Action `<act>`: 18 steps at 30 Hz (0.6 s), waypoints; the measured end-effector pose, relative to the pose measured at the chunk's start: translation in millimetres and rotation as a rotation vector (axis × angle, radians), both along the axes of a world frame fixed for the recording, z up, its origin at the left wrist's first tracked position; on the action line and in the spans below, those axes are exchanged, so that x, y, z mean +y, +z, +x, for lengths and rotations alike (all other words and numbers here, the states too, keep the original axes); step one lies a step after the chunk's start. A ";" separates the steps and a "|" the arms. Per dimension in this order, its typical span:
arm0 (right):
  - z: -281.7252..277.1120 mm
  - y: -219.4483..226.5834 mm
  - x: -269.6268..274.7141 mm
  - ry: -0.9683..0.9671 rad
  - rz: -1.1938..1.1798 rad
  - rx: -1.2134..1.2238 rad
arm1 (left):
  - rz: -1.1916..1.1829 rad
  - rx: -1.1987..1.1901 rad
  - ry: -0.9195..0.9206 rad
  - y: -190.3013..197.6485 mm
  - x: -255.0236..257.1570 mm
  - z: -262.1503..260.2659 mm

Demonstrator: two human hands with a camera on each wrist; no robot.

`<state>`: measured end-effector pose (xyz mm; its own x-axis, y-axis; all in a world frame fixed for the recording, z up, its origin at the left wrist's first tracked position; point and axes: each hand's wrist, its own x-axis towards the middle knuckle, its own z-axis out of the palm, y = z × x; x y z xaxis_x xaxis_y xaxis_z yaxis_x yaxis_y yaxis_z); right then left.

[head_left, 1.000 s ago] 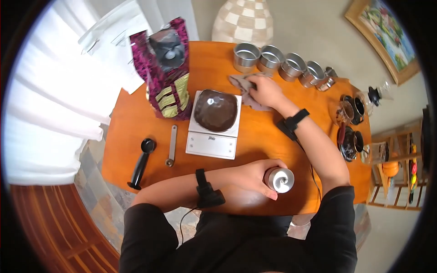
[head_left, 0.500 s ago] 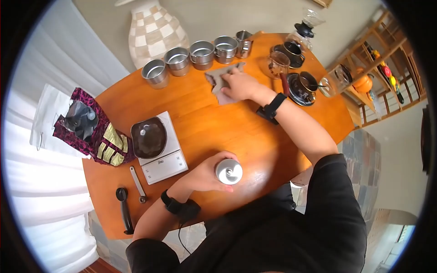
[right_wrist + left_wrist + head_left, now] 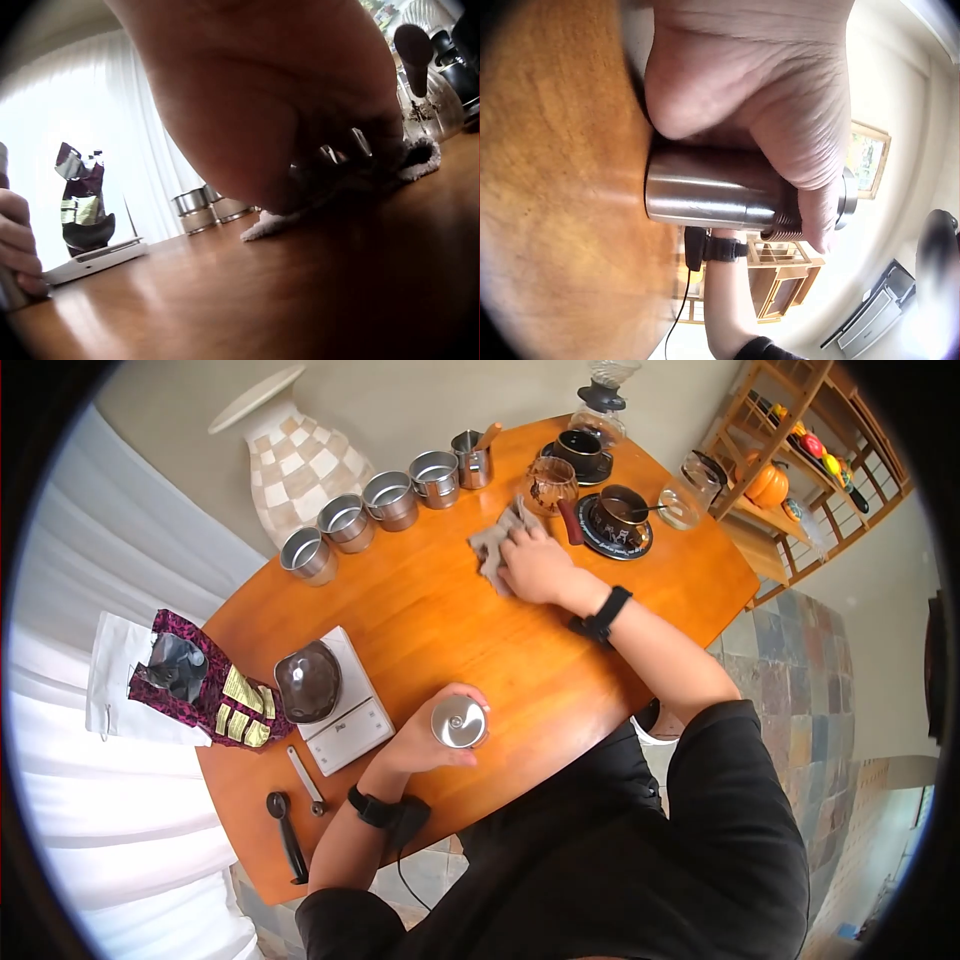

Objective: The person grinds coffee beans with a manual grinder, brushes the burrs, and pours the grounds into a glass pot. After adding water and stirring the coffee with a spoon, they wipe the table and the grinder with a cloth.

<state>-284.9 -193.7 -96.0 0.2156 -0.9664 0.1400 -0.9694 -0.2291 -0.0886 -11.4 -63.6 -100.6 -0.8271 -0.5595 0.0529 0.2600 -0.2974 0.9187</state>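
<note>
My left hand [image 3: 412, 742] wraps round an upright steel hand coffee grinder [image 3: 460, 722] near the table's front edge. In the left wrist view, thumb and palm surround the grinder's upper half [image 3: 705, 199], and its base stands at the tabletop. With fingers spread, my right hand [image 3: 538, 567] presses on a crumpled grey-brown cloth [image 3: 488, 550] toward the back of the table. The cloth's edges [image 3: 421, 156] stick out round the hand in the right wrist view, where the fingertips are in shadow. A metal crank handle [image 3: 306, 780] lies left of the grinder.
A dark bowl [image 3: 308, 682] sits on a white scale [image 3: 350, 725] beside a purple bag [image 3: 215, 685]. Steel cups [image 3: 390, 500] line the back edge. Right of the cloth are a glass server [image 3: 550, 485] and a cup [image 3: 622, 508] on a saucer. A black scoop [image 3: 287, 840] lies front left.
My right hand has slid the cloth rightward along the table, from beside the steel cups toward the glass server. The head view has turned right. My left hand keeps its hold on the grinder.
</note>
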 end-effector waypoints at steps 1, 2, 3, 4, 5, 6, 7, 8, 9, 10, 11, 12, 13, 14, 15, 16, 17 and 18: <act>1.4 1.0 12.9 0.112 0.003 0.034 | 0.002 0.000 -0.002 1.1 0.1 -0.8; 5.0 3.0 28.1 0.224 0.007 0.066 | -0.009 -0.005 0.014 2.7 1.0 -1.2; 12.0 5.1 44.3 0.281 0.005 0.031 | -0.022 -0.011 0.029 4.1 0.8 -1.5; 19.6 7.3 59.0 0.336 0.001 -0.003 | -0.025 -0.013 0.027 5.3 0.0 -2.0; 23.5 5.6 69.0 0.375 0.018 -0.049 | -0.021 -0.007 0.015 6.3 -0.2 -1.8; 27.0 4.0 72.3 0.384 0.044 -0.046 | -0.018 -0.002 0.005 7.1 0.2 -0.9; 28.6 6.8 70.1 0.354 0.050 -0.047 | -0.020 -0.009 0.007 6.9 0.6 -0.3; 29.9 10.1 65.2 0.325 0.058 -0.050 | -0.022 -0.013 0.003 5.9 0.9 0.4; 30.3 8.7 53.7 0.324 0.055 -0.061 | -0.023 -0.020 -0.007 5.8 1.3 1.2; 28.1 6.4 35.9 0.214 0.066 -0.027 | -0.026 -0.031 -0.014 7.1 1.3 1.2; 22.9 7.3 20.8 0.101 0.076 0.010 | -0.034 -0.022 -0.019 8.6 0.5 -0.2; 16.3 11.1 10.3 0.092 0.074 0.000 | -0.038 -0.013 -0.024 9.5 0.0 -1.4; 10.0 15.0 2.5 0.064 0.120 0.010 | -0.037 -0.023 -0.034 8.1 -0.8 -1.3; 5.9 15.3 1.1 0.037 0.168 0.020 | -0.032 -0.018 -0.035 4.9 -1.5 -0.1; 3.8 12.7 4.9 0.057 0.170 0.029 | -0.026 -0.011 -0.034 3.3 -0.6 0.9; 3.0 9.3 13.2 0.053 0.172 0.022 | -0.023 -0.018 -0.039 4.0 0.9 0.4; 3.5 5.9 27.7 0.156 0.173 0.051 | -0.028 -0.005 0.011 5.0 1.9 -1.3; 3.0 2.2 43.5 0.259 0.172 0.081 | -0.033 0.009 0.062 5.5 3.1 -3.5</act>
